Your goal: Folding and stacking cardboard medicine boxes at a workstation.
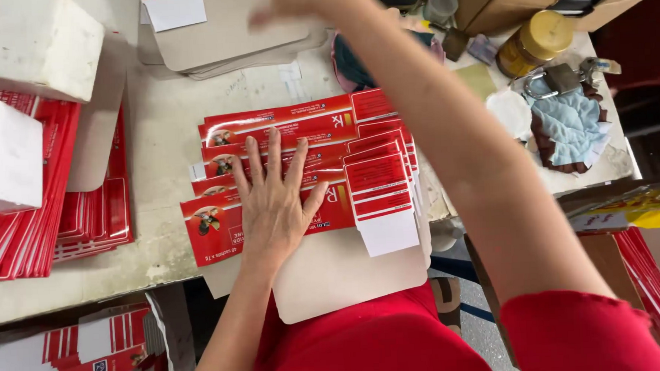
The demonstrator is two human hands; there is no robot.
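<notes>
Flat, left hand [271, 203] on red cartons [291, 146]

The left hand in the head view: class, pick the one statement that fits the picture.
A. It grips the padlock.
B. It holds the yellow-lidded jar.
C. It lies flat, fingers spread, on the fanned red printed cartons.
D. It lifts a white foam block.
C: the left hand lies palm down with fingers spread on the fanned red printed cartons, while the right hand, blurred, reaches toward the far stack of plain flat cartons.

2 hands [275, 203], 4 fanned red carton blanks [283, 128], 2 white blocks [30, 39], 1 padlock [555, 79], 1 yellow-lidded jar [535, 43], 1 blue cloth [568, 123].
</notes>
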